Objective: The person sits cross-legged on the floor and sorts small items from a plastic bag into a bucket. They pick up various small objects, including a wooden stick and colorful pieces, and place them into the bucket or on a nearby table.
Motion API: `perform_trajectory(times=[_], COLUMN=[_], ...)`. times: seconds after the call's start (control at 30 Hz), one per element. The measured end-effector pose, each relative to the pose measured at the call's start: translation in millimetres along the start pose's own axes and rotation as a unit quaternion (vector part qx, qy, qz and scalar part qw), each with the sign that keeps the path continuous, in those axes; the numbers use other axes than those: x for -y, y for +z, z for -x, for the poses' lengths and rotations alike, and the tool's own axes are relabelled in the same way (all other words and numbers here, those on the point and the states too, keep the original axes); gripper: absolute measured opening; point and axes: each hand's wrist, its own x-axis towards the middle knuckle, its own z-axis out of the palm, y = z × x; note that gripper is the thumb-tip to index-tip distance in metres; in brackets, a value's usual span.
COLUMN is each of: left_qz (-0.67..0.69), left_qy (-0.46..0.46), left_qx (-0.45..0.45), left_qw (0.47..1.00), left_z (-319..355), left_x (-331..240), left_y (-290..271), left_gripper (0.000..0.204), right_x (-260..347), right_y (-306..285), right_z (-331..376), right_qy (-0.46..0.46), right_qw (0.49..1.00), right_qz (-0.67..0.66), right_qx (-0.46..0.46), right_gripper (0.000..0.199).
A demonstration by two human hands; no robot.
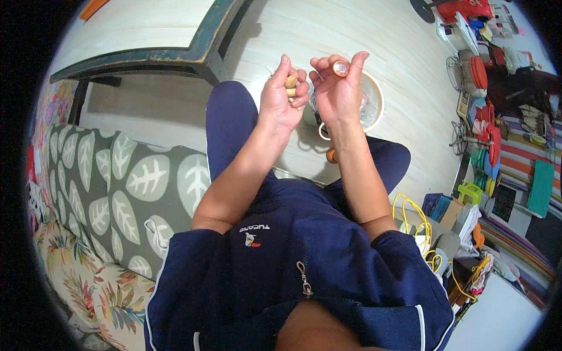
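Note:
My left hand (282,96) is closed around a few small tan, rounded pieces (291,83). They look like wood or nuts, but I cannot tell which. Close beside it, my right hand (341,93) is turned palm up. Its curled fingers and thumb hold a small orange-rimmed cylinder (340,68) whose round end is shiny and clear. Beneath the right hand stands a round white bucket (381,111) lined with clear plastic (369,104), partly hidden by that hand and wrist. An orange-brown object (331,155) shows next to my right forearm.
A dark-framed bench or table (199,55) stands at the far left. Along the left lies a leaf-patterned sofa (126,175). Yellow cable (424,213), a lime-green plastic item (469,192) and stacked household goods line the right. Pale flooring (421,140) lies between.

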Motion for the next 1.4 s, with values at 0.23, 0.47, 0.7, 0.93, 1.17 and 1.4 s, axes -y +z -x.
perform_trajectory(times=[0.23, 0.47, 0.7, 0.93, 1.17, 1.4], left_qz=[-0.188, -0.114, -0.124, -0.213, -0.262, -0.236], left_qy=[-0.064, -0.096, -0.084, -0.046, -0.059, -0.063], left_qx=[0.07, 0.169, 0.173, 0.154, 0.15, 0.144], left_qw=[0.978, 0.974, 0.974, 0.964, 0.951, 0.959], left_z=[8, 8, 8, 10, 16, 18], left_x=[3, 21, 28, 26, 36, 45], left_y=[13, 14, 13, 20, 26, 24], left_gripper=[0.028, 0.025, 0.024, 0.024, 0.022, 0.018], right_x=[12, 15, 27, 77, 94, 90], right_y=[-14, -24, -31, -39, -47, -58], right_z=[-1, 2, 2, 29, 40, 42], right_qy=[-0.034, 0.017, -0.08, -0.287, -0.309, -0.3], right_qw=[0.99, 0.989, 0.956, 0.737, 0.662, 0.697], right_qz=[0.133, 0.134, 0.283, 0.587, 0.647, 0.613], right_qx=[0.044, 0.056, 0.008, 0.173, 0.221, 0.22], right_gripper=[0.061, 0.053, 0.028, 0.03, 0.028, 0.028])
